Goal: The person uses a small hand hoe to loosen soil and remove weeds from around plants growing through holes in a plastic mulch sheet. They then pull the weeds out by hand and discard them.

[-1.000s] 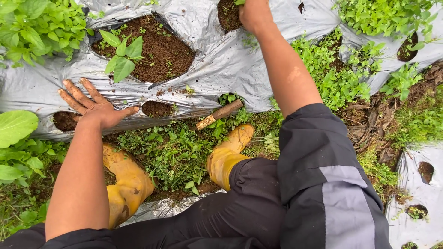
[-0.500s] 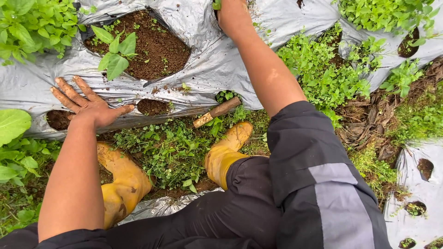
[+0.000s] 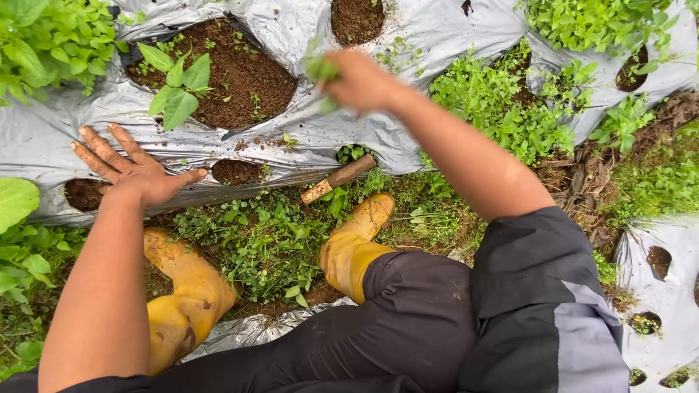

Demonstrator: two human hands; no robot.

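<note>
My right hand [image 3: 358, 78] is blurred in mid-air over the silver plastic mulch [image 3: 342, 124], shut on a small tuft of green weeds [image 3: 320, 70]. Behind it lies a round hole of bare brown soil [image 3: 357, 20]. My left hand [image 3: 131, 169], muddy and spread flat, presses on the mulch beside a small soil hole [image 3: 234, 172]. A leafy seedling [image 3: 178, 84] grows in the large soil opening [image 3: 240, 73] at upper left. A wooden tool handle [image 3: 338, 179] lies at the mulch edge, untouched.
My yellow rubber boots [image 3: 182, 298] [image 3: 354, 244] stand in the weedy furrow [image 3: 269, 233]. Dense weeds [image 3: 510, 109] cover the mulch to the right. More mulch with small holes [image 3: 659, 291] lies at lower right. Large leaves [image 3: 14, 204] crowd the left edge.
My right hand has pulled back from the top soil hole toward me, now carrying a tuft of green weeds. My left hand has stayed flat on the mulch.
</note>
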